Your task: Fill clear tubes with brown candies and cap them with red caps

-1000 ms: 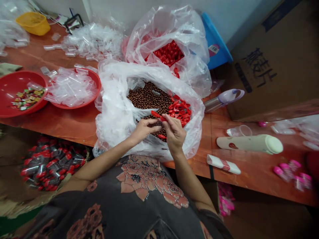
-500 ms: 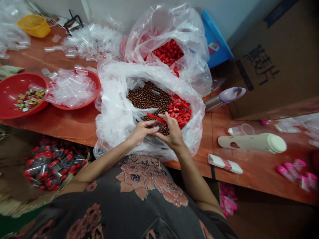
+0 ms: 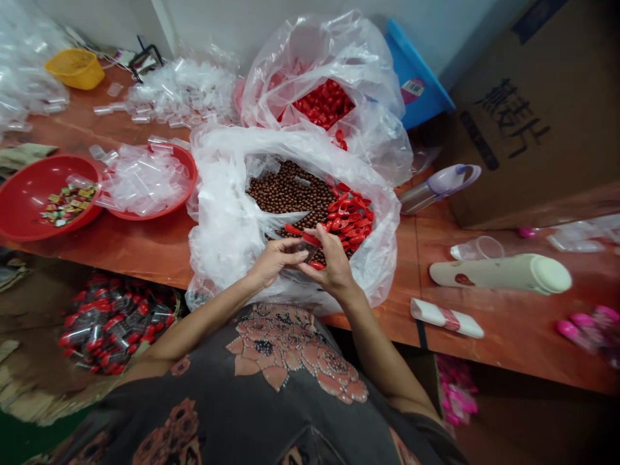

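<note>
Over the white plastic bag, my left hand pinches a small clear tube with a red cap. My right hand has thumb and fingers closed around the same tube from the other side. Its lower part is mostly hidden by my fingers. Below the hands, the bag holds many brown balls and, on its right, a heap of red plastic clip-like pieces. One red piece shows just beyond my left fingertips, and another lies under my right hand.
To the left are a red bowl of clear tubes and a red bowl of small colourful pieces. A bag of red caps stands behind. Bottles and a carton are at right. Filled red-capped tubes sit below the table.
My right fingers have shifted slightly around the red-capped tube, which both hands still hold. A red piece now shows under my right hand. The camera view has shifted a little.
</note>
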The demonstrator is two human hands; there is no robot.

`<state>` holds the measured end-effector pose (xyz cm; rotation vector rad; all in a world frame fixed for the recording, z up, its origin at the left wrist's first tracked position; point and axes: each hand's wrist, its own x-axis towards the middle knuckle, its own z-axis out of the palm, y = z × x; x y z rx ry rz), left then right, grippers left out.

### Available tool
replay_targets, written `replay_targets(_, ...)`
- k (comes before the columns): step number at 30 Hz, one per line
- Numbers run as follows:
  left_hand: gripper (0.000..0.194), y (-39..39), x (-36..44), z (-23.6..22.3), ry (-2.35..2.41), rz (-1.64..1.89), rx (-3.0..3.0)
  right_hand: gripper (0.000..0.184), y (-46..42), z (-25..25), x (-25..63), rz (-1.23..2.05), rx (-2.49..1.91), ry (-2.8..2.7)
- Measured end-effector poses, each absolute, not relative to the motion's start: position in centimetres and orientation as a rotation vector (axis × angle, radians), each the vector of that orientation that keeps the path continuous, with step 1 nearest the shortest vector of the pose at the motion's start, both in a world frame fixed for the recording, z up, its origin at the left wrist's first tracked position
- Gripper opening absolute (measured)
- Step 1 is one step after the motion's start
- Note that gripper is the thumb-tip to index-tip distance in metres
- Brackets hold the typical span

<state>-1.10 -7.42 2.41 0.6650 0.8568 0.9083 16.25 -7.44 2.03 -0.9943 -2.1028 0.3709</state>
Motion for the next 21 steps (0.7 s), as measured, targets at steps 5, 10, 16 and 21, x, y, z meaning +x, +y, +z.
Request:
replay_targets(5,0.045,-7.1,-0.4,2.8,0.756,0.892,0.658,0.103,-7.5,2.9,16.8,0.434,-0.952,-2.187)
replay_targets(10,0.048,-7.0,0.0,3.1,0.678,0.928,0.813,0.1,-7.3,3.6,16.9,0.446,-0.961,-2.171)
replay_targets(16,0.057,-6.8,0.9,3.4,0.782,0.935,0.74,0.103,-7.2,3.6,16.4,0.377,-0.987,-2.191)
replay_targets(21,0.059,-6.6,2.4,4.2,1.017,1.056,0.697,0.105,-7.5,2.9,15.6,0.367,-1.096,-2.095)
